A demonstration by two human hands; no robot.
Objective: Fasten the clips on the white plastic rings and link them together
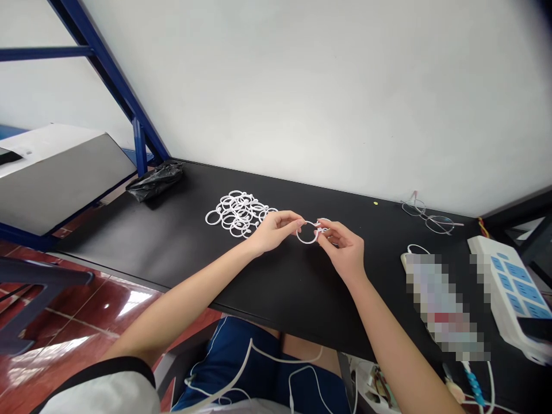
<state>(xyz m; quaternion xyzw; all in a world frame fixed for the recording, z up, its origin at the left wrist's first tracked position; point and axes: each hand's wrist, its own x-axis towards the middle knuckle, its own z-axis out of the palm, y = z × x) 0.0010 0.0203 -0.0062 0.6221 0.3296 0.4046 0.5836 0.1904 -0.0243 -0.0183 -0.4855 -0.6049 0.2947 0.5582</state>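
Between my two hands is a white curtain ring (307, 242), a thin hoop that looks like plastic. My left hand (276, 229) pinches its left upper edge between thumb and fingertips. On the ring's other side, my right hand (342, 248) grips it with thumb and fingers, near a small light piece whose shape is partly hidden. Behind the right fingers, part of another white ring (323, 219) shows. A loose pile of similar white rings (239, 214), many with small eyelets, lies just left of my left hand on the black table (172, 241).
Glasses (440, 224) rest near the wall at right. A blurred-out phone (444, 305) with a cable and a white power strip (509, 276) lie beside my right forearm. A black plastic bag (157, 181) sits at the far left corner, by a blue metal frame (116, 75).
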